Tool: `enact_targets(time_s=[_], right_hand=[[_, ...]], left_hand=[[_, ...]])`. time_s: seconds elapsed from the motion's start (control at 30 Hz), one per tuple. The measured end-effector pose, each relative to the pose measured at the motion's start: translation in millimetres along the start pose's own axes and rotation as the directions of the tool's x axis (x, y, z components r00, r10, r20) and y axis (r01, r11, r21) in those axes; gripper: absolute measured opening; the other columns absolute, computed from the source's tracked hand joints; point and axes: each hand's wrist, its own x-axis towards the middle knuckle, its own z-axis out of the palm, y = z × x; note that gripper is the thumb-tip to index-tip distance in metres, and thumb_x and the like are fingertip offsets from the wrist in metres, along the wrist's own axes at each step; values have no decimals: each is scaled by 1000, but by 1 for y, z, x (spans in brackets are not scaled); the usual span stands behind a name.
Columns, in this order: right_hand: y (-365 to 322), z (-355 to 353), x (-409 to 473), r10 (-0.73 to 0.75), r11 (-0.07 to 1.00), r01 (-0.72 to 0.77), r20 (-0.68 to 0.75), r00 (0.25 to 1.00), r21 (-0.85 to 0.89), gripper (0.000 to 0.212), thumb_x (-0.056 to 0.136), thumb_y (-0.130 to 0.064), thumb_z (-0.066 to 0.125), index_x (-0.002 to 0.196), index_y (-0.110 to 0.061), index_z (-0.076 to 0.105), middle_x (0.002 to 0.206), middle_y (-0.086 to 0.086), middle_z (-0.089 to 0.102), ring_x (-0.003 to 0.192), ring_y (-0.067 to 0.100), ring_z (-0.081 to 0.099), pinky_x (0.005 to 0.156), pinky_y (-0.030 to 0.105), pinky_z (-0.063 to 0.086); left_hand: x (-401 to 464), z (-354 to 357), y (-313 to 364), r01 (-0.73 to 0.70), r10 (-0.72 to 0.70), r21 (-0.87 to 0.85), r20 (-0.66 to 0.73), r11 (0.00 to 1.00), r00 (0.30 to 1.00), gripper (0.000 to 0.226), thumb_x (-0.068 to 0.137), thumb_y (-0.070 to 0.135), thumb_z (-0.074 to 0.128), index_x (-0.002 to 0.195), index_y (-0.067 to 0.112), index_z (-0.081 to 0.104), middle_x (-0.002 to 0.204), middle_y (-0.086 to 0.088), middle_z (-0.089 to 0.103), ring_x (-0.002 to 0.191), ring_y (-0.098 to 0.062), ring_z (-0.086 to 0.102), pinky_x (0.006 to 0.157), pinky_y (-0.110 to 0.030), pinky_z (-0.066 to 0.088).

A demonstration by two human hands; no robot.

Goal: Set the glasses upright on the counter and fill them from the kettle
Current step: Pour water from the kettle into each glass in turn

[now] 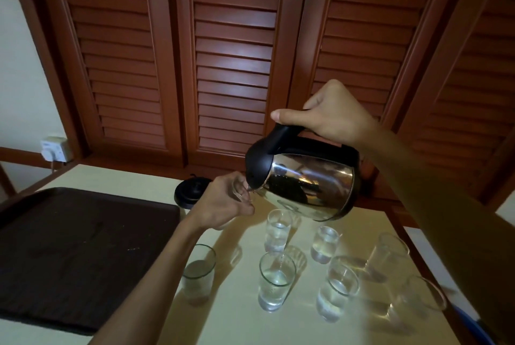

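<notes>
My right hand grips the black handle of a steel kettle, tilted with its spout down to the left. My left hand holds a small clear glass up against the spout, above the counter. Several glasses stand upright on the cream counter: one at the left, one in front, one behind it, others to the right. Most hold water.
A dark brown tray lies on the counter at the left. The kettle's black base sits behind my left hand. A wall socket with a plug is at the far left. Louvred wooden doors rise behind the counter.
</notes>
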Motion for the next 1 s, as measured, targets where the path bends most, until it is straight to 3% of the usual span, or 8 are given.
enact_targets(time_s=[0.07,0.2,0.33,0.43,0.57,0.67,0.8,1.0], right_hand=[[-6,-1,3,-25,998,27,39,999,-60,66,77,-54,84,45,-8,49,38,-7,27,37,12,24,42,23,22],[-16,-4,11,-63,983,79,103,993,-164,66,76,-57,83,50,-2,57,42,0,32,43,18,29,45,28,24],[-29,-8,15,-81,968,109,129,988,-228,61,76,-57,84,55,-5,58,39,-6,28,42,15,28,43,26,23],[-35,-12,17,-77,959,110,133,988,-261,63,76,-57,84,50,-9,53,37,-8,28,40,14,28,40,22,24],[-38,-15,22,-82,948,118,132,988,-296,73,73,-62,83,66,9,67,42,-3,33,45,16,34,45,28,29],[-40,-17,23,-87,944,127,140,986,-306,72,73,-64,82,58,3,62,41,-4,31,42,15,31,49,32,28],[-43,-18,25,-97,938,145,162,982,-314,76,73,-65,81,76,10,71,43,-3,34,43,16,34,49,31,29],[-47,-20,26,-100,930,153,171,980,-334,73,75,-64,81,77,8,74,36,-9,30,35,9,29,43,25,28]], left_hand=[[0,2,-1,23,-23,1,21,1000,999,34,60,1,83,86,14,66,79,2,69,73,-11,65,78,-28,51],[1,3,-3,54,-55,18,54,998,997,39,54,14,82,90,12,67,77,4,69,74,-13,65,78,-34,54],[2,6,-3,52,-55,33,82,998,995,32,64,0,83,91,8,68,76,6,68,69,-8,62,71,-21,50],[3,7,-6,54,-58,42,94,998,994,30,63,2,82,88,10,68,75,6,68,69,-9,62,72,-26,51],[4,6,-10,53,-56,34,87,998,995,30,58,9,82,83,16,68,74,7,69,70,-10,63,74,-31,51],[5,4,-13,60,-64,41,91,997,994,32,55,12,82,84,14,68,74,5,69,70,-12,63,76,-34,52],[5,3,-17,68,-73,55,104,996,992,35,55,16,80,88,10,69,75,4,70,71,-11,64,77,-34,53],[4,0,-24,86,-90,51,101,995,991,34,55,14,81,86,12,70,79,-4,73,73,-12,65,77,-33,52]])
